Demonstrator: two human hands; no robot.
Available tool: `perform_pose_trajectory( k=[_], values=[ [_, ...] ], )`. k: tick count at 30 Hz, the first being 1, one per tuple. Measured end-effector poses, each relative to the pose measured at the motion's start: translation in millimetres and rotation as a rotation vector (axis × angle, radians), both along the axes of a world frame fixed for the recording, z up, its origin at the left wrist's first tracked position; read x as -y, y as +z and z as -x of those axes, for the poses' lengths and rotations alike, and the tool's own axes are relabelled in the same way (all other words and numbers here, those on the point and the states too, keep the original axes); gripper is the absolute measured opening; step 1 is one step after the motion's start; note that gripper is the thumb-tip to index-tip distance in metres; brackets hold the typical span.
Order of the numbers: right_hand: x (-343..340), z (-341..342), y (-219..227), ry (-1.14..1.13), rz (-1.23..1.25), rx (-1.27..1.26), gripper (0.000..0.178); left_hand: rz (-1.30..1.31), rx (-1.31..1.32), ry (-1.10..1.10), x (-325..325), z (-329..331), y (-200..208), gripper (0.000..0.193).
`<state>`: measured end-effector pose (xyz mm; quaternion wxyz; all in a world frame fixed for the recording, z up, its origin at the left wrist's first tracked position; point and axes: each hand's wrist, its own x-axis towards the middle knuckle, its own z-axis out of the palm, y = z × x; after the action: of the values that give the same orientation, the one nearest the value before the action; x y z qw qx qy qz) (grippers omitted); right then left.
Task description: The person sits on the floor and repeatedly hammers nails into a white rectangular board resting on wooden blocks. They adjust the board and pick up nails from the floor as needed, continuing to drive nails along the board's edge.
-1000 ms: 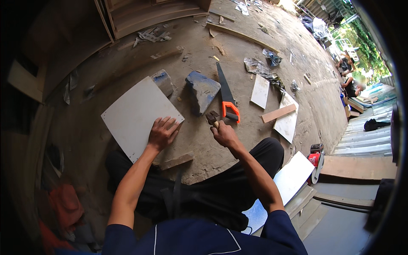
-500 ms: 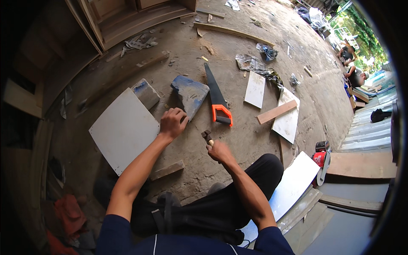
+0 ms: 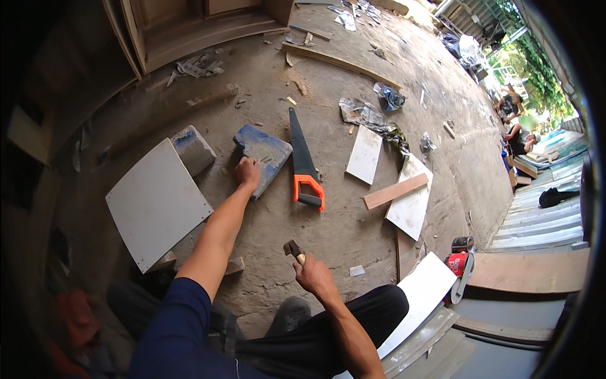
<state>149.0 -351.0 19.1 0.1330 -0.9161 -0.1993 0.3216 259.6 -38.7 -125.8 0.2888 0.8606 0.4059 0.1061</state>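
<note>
My left hand (image 3: 248,172) reaches out to a chipped concrete-like block (image 3: 257,139) with blue paint on it. Its fingers are curled closed on the block's top, and whatever they pinch is hidden. Small dark slivers, perhaps nails, lie on the block just beside them. Closer to my knees, my right hand (image 3: 314,276) grips a hammer (image 3: 291,248) by its wooden handle, the metal head pointing up and left above the floor. A handsaw (image 3: 301,146) with an orange and black handle lies right of the block. Left of my forearm rests a white panel (image 3: 154,202) with small holes along its edges.
Another block (image 3: 195,151) sits under the panel's far edge. White boards (image 3: 365,155) and a wooden strip (image 3: 396,191) lie to the right, near crumpled plastic (image 3: 363,112). A red power tool (image 3: 459,265) stands far right. A wooden cabinet (image 3: 214,31) is at the back left; people (image 3: 514,126) sit in the distance.
My left hand has moved from the block's near edge onto its top, and its fingers have curled in. The hammer stays in my right hand. The view has shifted slightly.
</note>
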Motion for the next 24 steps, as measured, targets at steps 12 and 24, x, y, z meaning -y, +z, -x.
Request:
perform_pose_trajectory(
  k=[12, 24],
  values=[
    [-22, -18, -24, 0.049, -0.063, 0.039, 0.042, 0.274, 0.470, 0.034, 76, 56, 39, 0.022],
    [-104, -51, -30, 0.204, -0.141, -0.007, 0.029, 0.584, 0.537, 0.088, 56, 256, 142, 0.009]
  ],
)
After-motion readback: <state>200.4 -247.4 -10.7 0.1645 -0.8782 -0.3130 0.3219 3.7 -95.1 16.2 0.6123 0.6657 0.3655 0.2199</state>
